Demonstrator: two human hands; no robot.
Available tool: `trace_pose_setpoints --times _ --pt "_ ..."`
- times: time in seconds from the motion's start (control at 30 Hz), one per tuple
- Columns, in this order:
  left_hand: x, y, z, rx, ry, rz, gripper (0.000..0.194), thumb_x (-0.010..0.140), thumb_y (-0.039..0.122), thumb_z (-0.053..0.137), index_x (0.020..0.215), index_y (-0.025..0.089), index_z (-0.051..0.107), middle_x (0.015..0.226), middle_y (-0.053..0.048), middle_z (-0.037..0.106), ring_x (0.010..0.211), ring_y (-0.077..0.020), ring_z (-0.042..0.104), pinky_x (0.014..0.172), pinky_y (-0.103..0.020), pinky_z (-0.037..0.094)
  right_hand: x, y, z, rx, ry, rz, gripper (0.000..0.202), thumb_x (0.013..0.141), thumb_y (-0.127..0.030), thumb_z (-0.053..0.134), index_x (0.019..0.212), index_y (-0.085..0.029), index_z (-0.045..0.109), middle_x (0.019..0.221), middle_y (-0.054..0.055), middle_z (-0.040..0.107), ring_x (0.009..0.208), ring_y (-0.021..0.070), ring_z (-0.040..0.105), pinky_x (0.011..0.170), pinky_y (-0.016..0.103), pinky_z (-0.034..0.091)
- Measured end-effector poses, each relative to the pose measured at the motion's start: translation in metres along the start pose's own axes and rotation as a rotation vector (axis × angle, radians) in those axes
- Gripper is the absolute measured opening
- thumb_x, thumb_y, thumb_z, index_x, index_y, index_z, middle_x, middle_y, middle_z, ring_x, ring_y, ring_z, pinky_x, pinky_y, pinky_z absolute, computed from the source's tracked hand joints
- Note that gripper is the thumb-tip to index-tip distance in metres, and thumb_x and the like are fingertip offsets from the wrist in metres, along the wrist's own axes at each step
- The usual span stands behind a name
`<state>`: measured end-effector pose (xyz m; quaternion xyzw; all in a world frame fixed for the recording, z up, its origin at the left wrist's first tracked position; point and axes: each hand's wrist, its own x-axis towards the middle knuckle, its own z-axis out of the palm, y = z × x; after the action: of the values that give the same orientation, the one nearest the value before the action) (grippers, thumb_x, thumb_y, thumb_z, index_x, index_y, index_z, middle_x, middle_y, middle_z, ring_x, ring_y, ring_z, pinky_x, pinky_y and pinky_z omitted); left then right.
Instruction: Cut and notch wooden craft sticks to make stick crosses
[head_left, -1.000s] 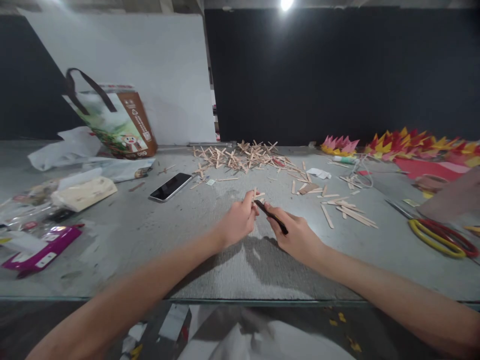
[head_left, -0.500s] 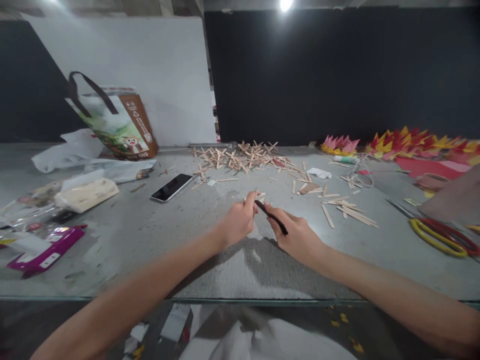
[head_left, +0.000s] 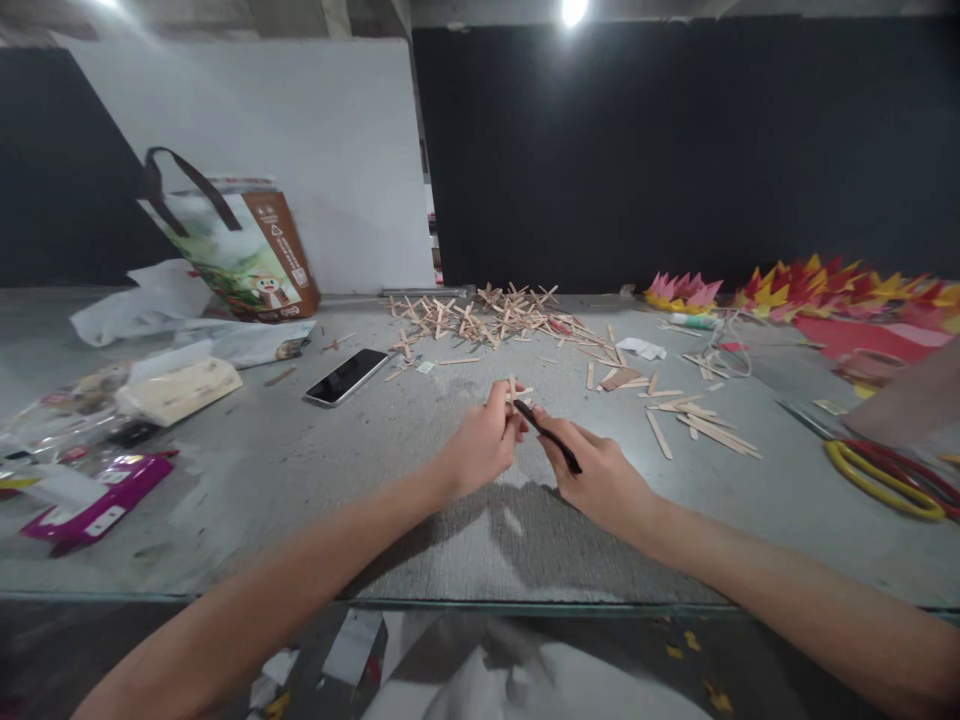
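Observation:
My left hand (head_left: 486, 437) is closed, pinching small wooden craft sticks (head_left: 513, 384) between thumb and fingers. They look crossed, one pointing up and another to the right. In my right hand (head_left: 596, 470) is a slim black tool (head_left: 553, 438) that looks like a craft knife, its front end against or just beside the sticks. My fingers partly cover that spot, so I cannot tell whether they touch. Both hands are held above the grey table, near its middle.
Beyond my hands lies a heap of crossed craft sticks (head_left: 480, 318), with loose sticks (head_left: 716, 433) to the right. A phone (head_left: 346, 377), plastic packaging (head_left: 180, 390) and a carrier bag (head_left: 259, 255) are left. Scissors (head_left: 877, 480) and spiky paper pieces (head_left: 814, 285) are right.
My left hand has turned slightly, and one craft stick now points upward above its fingers. The black tool stays in my right hand, close to the sticks. The view has shifted slightly.

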<state>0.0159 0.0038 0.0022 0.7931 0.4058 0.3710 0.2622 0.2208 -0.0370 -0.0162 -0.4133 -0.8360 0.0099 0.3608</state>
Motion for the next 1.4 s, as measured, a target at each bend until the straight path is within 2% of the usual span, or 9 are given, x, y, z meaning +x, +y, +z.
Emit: trace_pose_setpoints --times 0.2,0.47,0.67,0.8,0.87,1.0,1.2,1.3,1.4 --pt "0.000 0.003 -0.002 0.103 0.005 0.019 0.038 0.100 0.013 0.047 0.137 0.018 0.044 0.097 -0.008 0.077 0.092 -0.0207 0.076 0.077 -0.030 0.056 0.002 0.001 -0.002 0.013 0.009 -0.011 0.037 0.110 -0.023 0.047 0.146 -0.024 0.056 0.123 0.013 0.078 0.101 0.0276 0.080 0.081 0.036 0.064" --pt "0.005 0.000 -0.002 -0.044 0.006 -0.023 0.039 0.102 0.019 0.047 0.141 0.020 0.047 0.091 -0.004 0.076 0.081 -0.0162 0.073 0.077 -0.028 0.055 0.007 -0.004 -0.007 0.027 -0.030 0.045 0.039 0.109 -0.022 0.046 0.147 -0.025 0.054 0.128 0.013 0.077 0.099 0.0296 0.080 0.071 0.034 0.059" --pt "0.008 0.001 -0.007 -0.111 0.022 -0.013 0.074 0.102 0.017 0.050 0.168 0.032 0.020 0.087 0.002 0.074 0.075 -0.0121 0.071 0.077 -0.026 0.055 0.013 -0.007 -0.016 0.100 -0.079 0.080 0.050 0.105 -0.019 0.048 0.155 -0.025 0.048 0.125 0.013 0.077 0.091 0.0251 0.078 0.074 0.031 0.057" --pt "0.012 -0.006 -0.008 -0.052 -0.016 0.024 0.064 0.101 0.016 0.050 0.162 0.030 0.038 0.082 0.002 0.070 0.073 -0.0117 0.069 0.074 -0.024 0.053 0.015 -0.010 -0.021 0.183 -0.119 0.089 0.053 0.103 -0.018 0.048 0.156 -0.024 0.047 0.124 0.013 0.076 0.097 0.0255 0.077 0.078 0.031 0.057" --pt "0.014 -0.011 -0.007 -0.082 -0.009 -0.011 0.062 0.101 0.018 0.050 0.162 0.028 0.039 0.084 0.001 0.071 0.072 -0.0119 0.069 0.073 -0.024 0.054 0.016 -0.012 -0.021 0.207 -0.133 0.103 0.055 0.102 -0.018 0.047 0.157 -0.026 0.046 0.128 0.011 0.075 0.104 0.0267 0.076 0.083 0.033 0.057" --pt "0.019 -0.016 -0.007 -0.077 -0.026 -0.059 0.060 0.101 0.017 0.048 0.160 0.027 0.042 0.085 0.001 0.073 0.071 -0.0121 0.068 0.073 -0.024 0.053 0.017 -0.012 -0.019 0.232 -0.166 0.147 0.055 0.102 -0.016 0.044 0.156 -0.027 0.046 0.125 0.009 0.076 0.097 0.0261 0.076 0.080 0.033 0.056" --pt "0.023 -0.018 -0.005 0.163 -0.038 0.041 0.056 0.103 0.018 0.046 0.158 0.030 0.047 0.076 0.002 0.066 0.069 -0.0142 0.062 0.074 -0.026 0.048 0.020 -0.011 -0.017 0.234 -0.163 0.189 0.058 0.103 -0.016 0.043 0.160 -0.028 0.041 0.130 0.010 0.075 0.104 0.0259 0.074 0.086 0.035 0.056" --pt "0.033 -0.035 -0.015 0.095 0.049 -0.058 0.059 0.101 0.018 0.051 0.158 0.028 0.045 0.079 0.001 0.070 0.068 -0.0149 0.064 0.070 -0.026 0.049 0.017 -0.019 -0.021 0.249 -0.171 0.217 0.056 0.103 -0.017 0.042 0.158 -0.027 0.044 0.123 0.010 0.077 0.097 0.0254 0.075 0.082 0.035 0.056" --pt "0.044 -0.057 -0.043 -0.044 0.352 -0.293 0.063 0.097 0.016 0.058 0.157 0.019 0.041 0.074 -0.001 0.070 0.060 -0.0151 0.064 0.062 -0.026 0.051 0.013 -0.025 -0.027 0.291 -0.215 0.223 0.055 0.103 -0.017 0.043 0.157 -0.026 0.045 0.122 0.010 0.077 0.094 0.0244 0.075 0.081 0.034 0.057"
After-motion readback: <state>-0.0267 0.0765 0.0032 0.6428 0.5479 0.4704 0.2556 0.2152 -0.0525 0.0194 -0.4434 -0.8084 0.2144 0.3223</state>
